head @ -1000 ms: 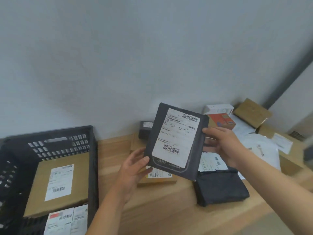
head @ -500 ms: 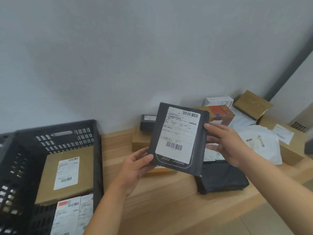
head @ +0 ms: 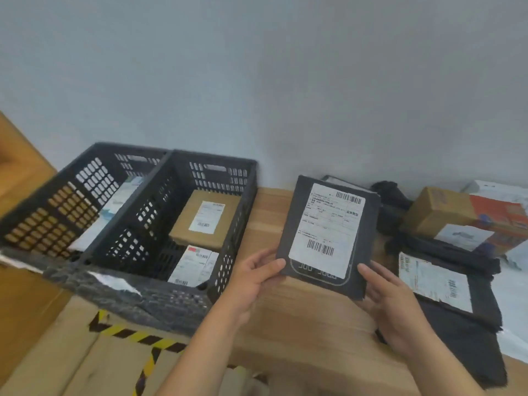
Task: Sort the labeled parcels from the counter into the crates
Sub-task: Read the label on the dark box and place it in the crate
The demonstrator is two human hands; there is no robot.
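Against the grey wall, two dark slotted crates sit side by side at the left end of the wooden counter. Taking the nearer crate as the landmark: inside it, toward the wall, lies a brown cardboard box with a white label on top, and in front of that a white-labelled packet with a red mark at one corner. The farther crate touches the nearer crate's left wall; it holds pale, blurred packets that cannot be made out further.

Just right of the nearer crate, above the counter, a flat black parcel with a large white barcode label is tilted up, label toward the camera. The left hand pinches its lower left corner, thumb on the front and fingers behind. The right hand grips its lower right corner, thumb against the front edge, the other fingers hidden behind it.

Further right of the crate, beyond the held parcel, a black bag parcel with a white label lies flat on the counter, with another crumpled black bag behind it. Beyond those stands a brown carton touching an orange box. Below the crate, a cardboard sheet carries yellow-and-black hazard tape.
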